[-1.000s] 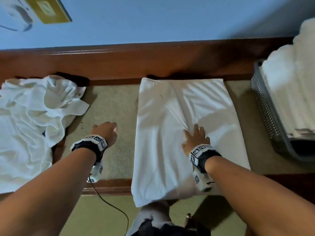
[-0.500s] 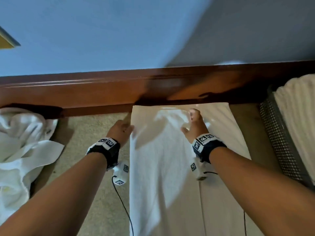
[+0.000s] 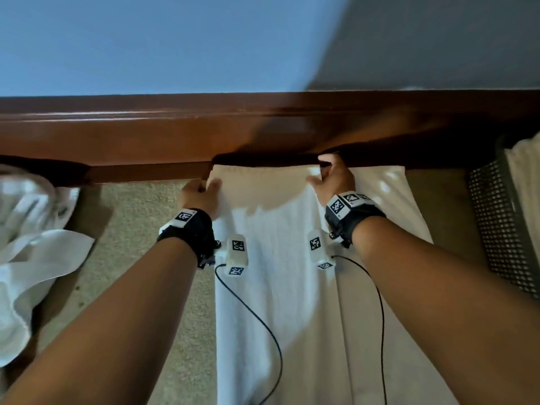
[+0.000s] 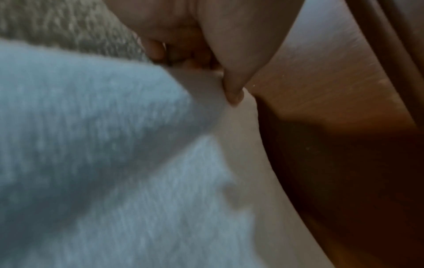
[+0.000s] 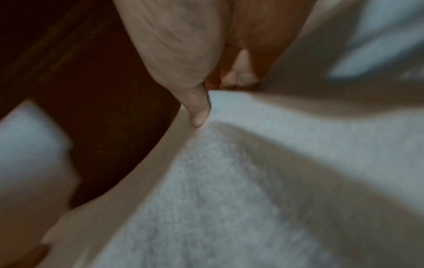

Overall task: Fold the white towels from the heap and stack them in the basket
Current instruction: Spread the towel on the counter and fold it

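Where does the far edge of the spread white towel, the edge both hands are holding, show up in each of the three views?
Head: the far edge runs across mid-frame under the wooden rail, between the left hand and right hand.
Left wrist: upper centre, pinched by the thumb.
Right wrist: upper centre, beside the thumb.
Shared landmark: the wooden rail.

White towel point(image 3: 280, 287) flat, far edge pinched

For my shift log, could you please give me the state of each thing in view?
Towel: lying flat, partly folded, far edge pinched by both hands.
Left hand: pinching the far left corner.
Right hand: pinching the far edge.
Heap: crumpled, unfolded.
Basket: holding folded towels.
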### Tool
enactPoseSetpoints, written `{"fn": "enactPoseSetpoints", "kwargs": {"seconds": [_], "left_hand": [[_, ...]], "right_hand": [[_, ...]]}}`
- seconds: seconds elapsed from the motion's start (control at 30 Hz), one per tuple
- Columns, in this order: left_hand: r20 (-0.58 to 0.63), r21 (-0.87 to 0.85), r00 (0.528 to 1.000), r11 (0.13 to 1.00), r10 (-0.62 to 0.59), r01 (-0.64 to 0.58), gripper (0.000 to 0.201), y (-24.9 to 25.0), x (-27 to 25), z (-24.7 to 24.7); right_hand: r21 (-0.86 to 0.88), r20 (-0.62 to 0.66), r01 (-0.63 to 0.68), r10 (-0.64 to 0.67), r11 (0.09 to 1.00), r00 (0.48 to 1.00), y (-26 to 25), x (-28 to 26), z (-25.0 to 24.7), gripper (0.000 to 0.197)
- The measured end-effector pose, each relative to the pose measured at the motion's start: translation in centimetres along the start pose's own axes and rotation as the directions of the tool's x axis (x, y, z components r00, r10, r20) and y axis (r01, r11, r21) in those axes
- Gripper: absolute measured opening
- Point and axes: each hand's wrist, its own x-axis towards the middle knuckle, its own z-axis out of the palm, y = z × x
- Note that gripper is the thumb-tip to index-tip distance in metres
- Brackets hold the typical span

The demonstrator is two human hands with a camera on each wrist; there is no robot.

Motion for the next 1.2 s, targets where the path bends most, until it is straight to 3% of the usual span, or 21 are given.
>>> {"fn": "enactPoseSetpoints", "kwargs": {"seconds": [0.1,0.2,0.27,0.37,0.47,0.6,0.67,0.73,0.8,0.93,1.0,1.1,1.2], "left_hand": [[0.018,0.062,0.999,0.997,0.044,-0.045,0.045,0.3,-1.0,-0.9],[0.068,0.170,0.996,0.983,0.060,-0.071,0.054,-1.8,-3.8,-1.3],[0.120,0.242,0.991,0.966,0.059,-0.087,0.054,-4.4,-6.9,-1.2],[0.155,0.323,0.987,0.942,0.044,-0.093,0.055,-8.8,-12.1,-1.2],[0.166,0.368,0.986,0.927,0.013,-0.074,0.063,-12.8,-16.4,-1.0],[0.171,0.407,0.985,0.912,-0.030,-0.043,0.072,-15.7,-21.3,-0.8],[0.169,0.416,0.984,0.909,-0.052,-0.024,0.073,-17.0,-23.4,-0.8],[0.191,0.431,0.980,0.902,-0.061,-0.028,0.069,-18.4,-25.2,-0.9],[0.231,0.426,0.971,0.904,-0.070,-0.037,0.064,-20.1,-26.8,-0.9],[0.211,0.433,0.974,0.901,-0.084,-0.016,0.052,-22.9,-30.0,-1.2],[0.154,0.446,0.986,0.895,-0.055,-0.020,0.049,-24.0,-31.4,-1.3],[0.117,0.501,0.993,0.864,-0.015,-0.046,0.057,-25.1,-33.5,-1.3],[0.087,0.492,0.996,0.868,0.022,-0.062,0.074,-25.5,-35.5,-1.2]], "right_hand": [[-0.055,0.031,0.035,-0.034,0.998,0.999,1.2,-1.8,-1.7,0.055],[-0.227,0.037,0.018,-0.009,0.974,0.999,4.9,-5.7,-4.0,0.050],[-0.329,0.037,-0.039,0.054,0.943,0.998,8.8,-9.5,-5.9,0.049],[-0.374,-0.020,-0.209,0.217,0.903,0.976,16.0,-16.4,-8.6,0.067],[-0.329,-0.128,-0.364,0.341,0.871,0.931,21.7,-23.5,-10.3,0.092],[-0.262,-0.228,-0.585,0.539,0.768,0.811,25.4,-29.4,-11.7,0.113],[-0.278,-0.199,-0.585,0.550,0.762,0.811,26.4,-30.0,-12.6,0.100],[-0.287,-0.082,-0.533,0.534,0.796,0.842,26.9,-29.6,-13.8,0.078],[-0.164,0.007,-0.479,0.487,0.862,0.874,27.3,-29.2,-15.2,0.063],[0.124,-0.087,-0.315,0.327,0.941,0.941,28.4,-31.3,-17.5,0.045],[0.163,-0.036,-0.314,0.323,0.935,0.946,29.8,-33.7,-17.6,0.049],[-0.097,0.191,-0.364,0.377,0.926,0.906,33.5,-37.2,-17.2,0.056],[-0.244,0.187,-0.345,0.393,0.906,0.900,35.2,-38.8,-17.4,0.049]]}}
